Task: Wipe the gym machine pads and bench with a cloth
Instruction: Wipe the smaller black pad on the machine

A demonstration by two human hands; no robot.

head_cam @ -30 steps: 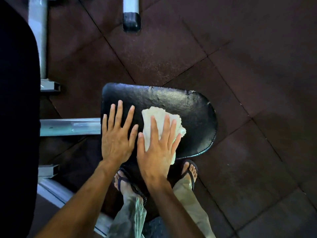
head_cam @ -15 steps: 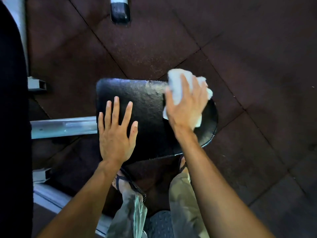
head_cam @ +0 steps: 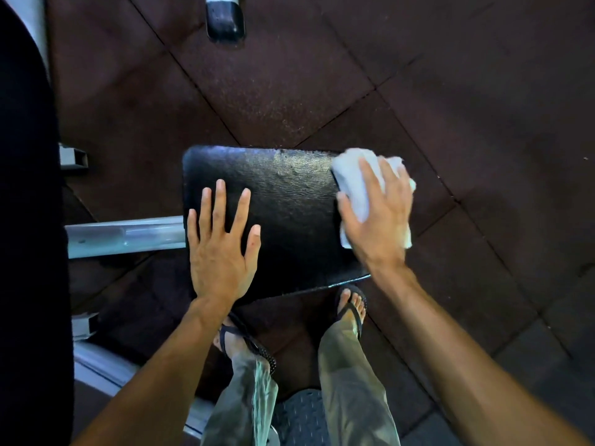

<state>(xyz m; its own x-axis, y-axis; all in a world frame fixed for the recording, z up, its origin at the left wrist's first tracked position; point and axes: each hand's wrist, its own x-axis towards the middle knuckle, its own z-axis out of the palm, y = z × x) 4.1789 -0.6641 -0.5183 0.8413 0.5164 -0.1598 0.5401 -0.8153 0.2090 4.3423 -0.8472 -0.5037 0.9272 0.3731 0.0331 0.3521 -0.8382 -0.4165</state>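
Note:
A black padded seat [head_cam: 289,204] of the gym machine lies below me, its surface shiny and creased. My left hand [head_cam: 222,249] rests flat on the pad's left part with fingers spread, holding nothing. My right hand [head_cam: 376,214] presses a white cloth [head_cam: 357,185] onto the pad's right end, covering that edge. The cloth bunches out past my fingers toward the floor side.
A grey metal bar [head_cam: 125,236] joins the seat from the left. A tall black pad [head_cam: 25,220] fills the left edge, with grey frame parts [head_cam: 72,157] beside it. A black-capped machine foot [head_cam: 225,24] stands at the top. My sandalled feet [head_cam: 351,307] stand on dark rubber floor tiles [head_cam: 467,123].
My right hand has slid the cloth from the pad's near middle out to its right end. My left hand has stayed flat on the left part.

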